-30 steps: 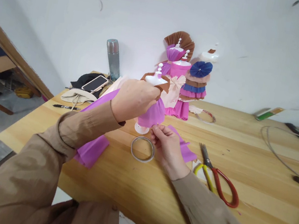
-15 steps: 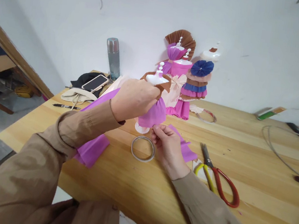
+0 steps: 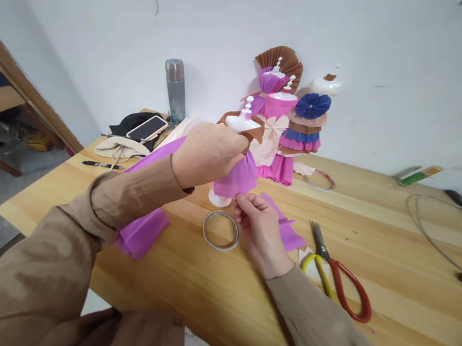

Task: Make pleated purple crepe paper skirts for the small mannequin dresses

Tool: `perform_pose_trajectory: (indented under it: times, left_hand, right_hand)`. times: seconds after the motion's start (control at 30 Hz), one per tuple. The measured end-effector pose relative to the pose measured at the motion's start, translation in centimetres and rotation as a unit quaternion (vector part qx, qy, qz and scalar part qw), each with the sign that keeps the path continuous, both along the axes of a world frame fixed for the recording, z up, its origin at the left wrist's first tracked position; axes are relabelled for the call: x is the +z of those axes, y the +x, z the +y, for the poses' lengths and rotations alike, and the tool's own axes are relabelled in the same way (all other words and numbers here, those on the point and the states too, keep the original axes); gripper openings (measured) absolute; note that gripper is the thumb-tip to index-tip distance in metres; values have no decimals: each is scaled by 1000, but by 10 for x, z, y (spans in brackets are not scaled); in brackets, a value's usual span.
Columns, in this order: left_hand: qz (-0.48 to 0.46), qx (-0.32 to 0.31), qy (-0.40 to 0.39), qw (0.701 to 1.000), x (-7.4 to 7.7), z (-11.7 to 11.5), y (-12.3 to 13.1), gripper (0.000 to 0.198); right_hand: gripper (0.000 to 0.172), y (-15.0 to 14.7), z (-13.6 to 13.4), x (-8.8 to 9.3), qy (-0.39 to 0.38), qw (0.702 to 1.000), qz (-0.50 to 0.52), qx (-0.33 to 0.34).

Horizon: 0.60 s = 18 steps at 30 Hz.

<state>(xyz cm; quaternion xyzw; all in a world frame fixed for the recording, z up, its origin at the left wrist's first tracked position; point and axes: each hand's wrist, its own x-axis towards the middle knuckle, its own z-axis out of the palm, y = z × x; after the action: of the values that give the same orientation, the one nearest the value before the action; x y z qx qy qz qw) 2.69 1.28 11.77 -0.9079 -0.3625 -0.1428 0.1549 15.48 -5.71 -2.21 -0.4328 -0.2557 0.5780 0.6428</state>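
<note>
A small white mannequin (image 3: pixel 244 121) with a brown collar and a purple skirt (image 3: pixel 236 178) stands upright before me. My left hand (image 3: pixel 210 155) is closed at its waist, on the left side; the fingertips and what they grip are hidden behind the hand. My right hand (image 3: pixel 256 221) pinches the skirt's lower right edge between thumb and finger. A roll of tape (image 3: pixel 218 247) lies flat just below the mannequin's base. Purple material (image 3: pixel 143 234) lies under my left forearm, and another purple piece (image 3: pixel 292 232) lies beyond my right hand.
Scissors (image 3: pixel 339 278) with red and yellow handles lie at the right. Several dressed mannequins (image 3: pixel 280 106) stand by the wall. A bottle (image 3: pixel 175 91), a phone (image 3: pixel 147 128) and a pen (image 3: pixel 103 164) are at the left. Wire (image 3: pixel 424 227) curls at the far right.
</note>
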Motion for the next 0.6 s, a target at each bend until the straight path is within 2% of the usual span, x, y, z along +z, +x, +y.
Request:
perform_pose_trajectory:
  times: [0.6]
  left_hand:
    - [17, 3, 4, 1000, 0, 1, 0, 27]
  right_hand:
    - [32, -1, 2, -2, 1, 1000, 1, -2]
